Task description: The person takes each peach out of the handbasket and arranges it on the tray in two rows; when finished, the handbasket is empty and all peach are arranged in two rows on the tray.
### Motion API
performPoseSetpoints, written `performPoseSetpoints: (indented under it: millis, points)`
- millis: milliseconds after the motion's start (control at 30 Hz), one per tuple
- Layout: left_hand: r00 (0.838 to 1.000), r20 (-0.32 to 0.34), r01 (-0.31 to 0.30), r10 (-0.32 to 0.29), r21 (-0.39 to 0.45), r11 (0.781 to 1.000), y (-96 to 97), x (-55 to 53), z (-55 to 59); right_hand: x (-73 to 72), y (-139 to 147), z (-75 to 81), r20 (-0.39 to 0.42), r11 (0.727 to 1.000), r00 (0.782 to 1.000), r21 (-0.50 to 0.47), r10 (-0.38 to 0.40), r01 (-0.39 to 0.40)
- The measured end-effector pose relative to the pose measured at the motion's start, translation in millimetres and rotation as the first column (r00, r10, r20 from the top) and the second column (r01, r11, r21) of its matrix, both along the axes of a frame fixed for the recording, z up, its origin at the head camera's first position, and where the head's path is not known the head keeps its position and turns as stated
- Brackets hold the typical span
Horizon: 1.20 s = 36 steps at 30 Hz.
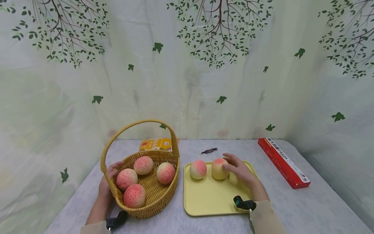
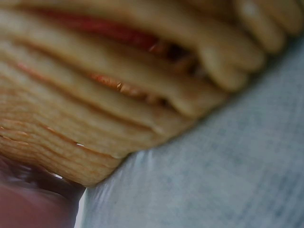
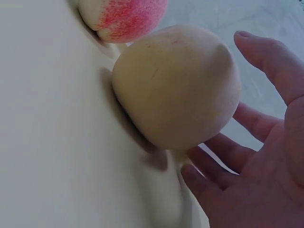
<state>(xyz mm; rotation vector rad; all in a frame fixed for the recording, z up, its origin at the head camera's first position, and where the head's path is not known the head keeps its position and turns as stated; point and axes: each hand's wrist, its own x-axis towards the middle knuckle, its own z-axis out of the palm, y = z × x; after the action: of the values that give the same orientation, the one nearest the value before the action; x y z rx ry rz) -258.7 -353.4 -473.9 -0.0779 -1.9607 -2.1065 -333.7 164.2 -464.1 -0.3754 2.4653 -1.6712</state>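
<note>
A wicker basket (image 1: 152, 213) with a tall arched handle stands on the left of the table, several pink-and-cream peaches (image 1: 134, 196) inside it. My left hand (image 1: 105, 183) holds its left side, fingers over the rim beside the handle's base; the left wrist view shows the woven wall (image 2: 95, 90) very close. On the yellow tray (image 1: 210, 201) sit two peaches. Around the right-hand peach (image 3: 175, 90) my right hand (image 1: 241, 170) is spread, the thumb apart from it and the fingers reaching behind its far side. The other peach (image 1: 198, 169) sits just left.
Behind the basket lies a yellow-orange packet (image 1: 156, 144), partly hidden. A small dark wrapped candy (image 1: 209, 150) is beyond the tray. At the right, a long red pasta box (image 1: 283, 162) lies slantwise. A leaf-patterned curtain (image 1: 187, 81) hangs at the table's far edge.
</note>
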Motion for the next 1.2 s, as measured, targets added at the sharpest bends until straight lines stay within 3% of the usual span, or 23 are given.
performPoseSetpoints:
  millis: [400,633,933,1200]
  points:
    - [1.0,0.018,0.002,-0.003,0.011,1.0,2.2,0.8,4.6,3.6,-14.4,27.2,-0.172,0.999,0.984,-0.005,-0.043,0.043]
    - [1.0,0.029,0.01,-0.011,0.02,1.0,3.4,1.8,4.9,6.5,-24.4,37.6,-0.211,0.999,0.977,-0.027,-0.038,0.033]
    - [1.0,0.025,-0.003,0.002,0.02,1.0,1.7,0.5,3.8,16.8,-47.1,54.7,-0.294,0.995,0.955,-0.069,0.045,-0.069]
    - [1.0,0.028,-0.001,0.001,0.01,1.0,1.2,-0.6,3.0,25.1,-74.6,58.3,-0.325,0.983,0.933,-0.044,0.154,-0.177]
